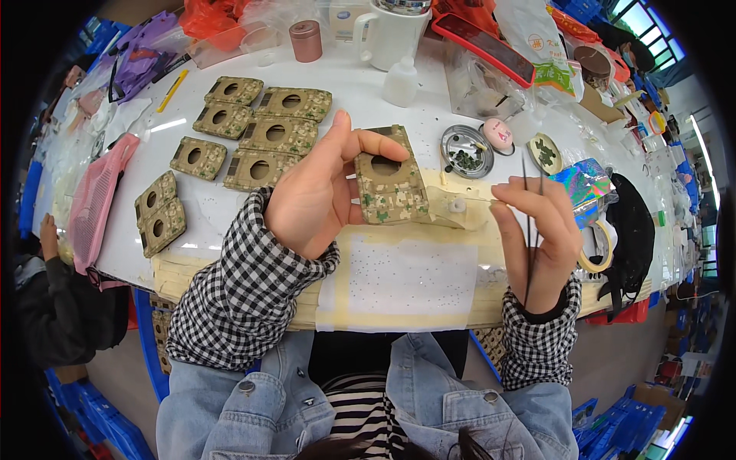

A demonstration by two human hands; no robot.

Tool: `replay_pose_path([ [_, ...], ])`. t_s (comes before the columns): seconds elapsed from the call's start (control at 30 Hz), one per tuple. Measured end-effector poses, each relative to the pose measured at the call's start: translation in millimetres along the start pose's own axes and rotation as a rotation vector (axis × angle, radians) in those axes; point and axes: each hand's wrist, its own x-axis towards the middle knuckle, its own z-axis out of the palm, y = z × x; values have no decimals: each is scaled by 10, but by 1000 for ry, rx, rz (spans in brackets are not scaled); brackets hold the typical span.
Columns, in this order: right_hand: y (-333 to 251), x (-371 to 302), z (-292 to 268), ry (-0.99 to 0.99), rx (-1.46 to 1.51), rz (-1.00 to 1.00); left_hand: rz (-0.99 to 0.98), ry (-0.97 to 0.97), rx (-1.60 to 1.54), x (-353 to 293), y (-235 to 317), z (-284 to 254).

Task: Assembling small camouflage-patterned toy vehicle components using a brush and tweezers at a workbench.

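Observation:
My left hand (310,192) grips a flat camouflage-patterned model tank hull (392,192) with a round hole in it. The thumb and index finger lie over its top end, near the hole. To the right, my right hand (540,218) holds dark slim tweezers (530,257), with their tips pointing up and slightly apart. Nothing shows between those tips. Just beyond the hands, a round metal dish (469,132) contains small dark green parts. Beside it, an oval dish (543,146) also holds green pieces.
More camouflage hulls (277,134) lie at left. White speckled paper (410,284) is taped at the table's front edge. A tape roll (598,249) and black bag (635,222) lie right. Behind stand a squeeze bottle (400,83), white jug (392,34) and red-cased phone (484,47).

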Motion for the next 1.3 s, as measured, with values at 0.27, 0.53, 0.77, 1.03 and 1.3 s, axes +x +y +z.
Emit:
replay_pose_path([
  [0.27,-159,138,117,-60,460,90,-23,-81,-21,-37,25,60],
  [0.53,-186,79,287,-59,662,220,-25,-94,-32,-52,9,73],
  [0.77,-170,82,278,-61,540,182,-22,-91,-26,-51,13,76],
  [1.03,-168,79,311,-30,569,184,-27,-99,-47,-43,2,72],
  [1.3,-186,70,289,-70,670,261,-16,-79,-20,-46,-2,72],
])
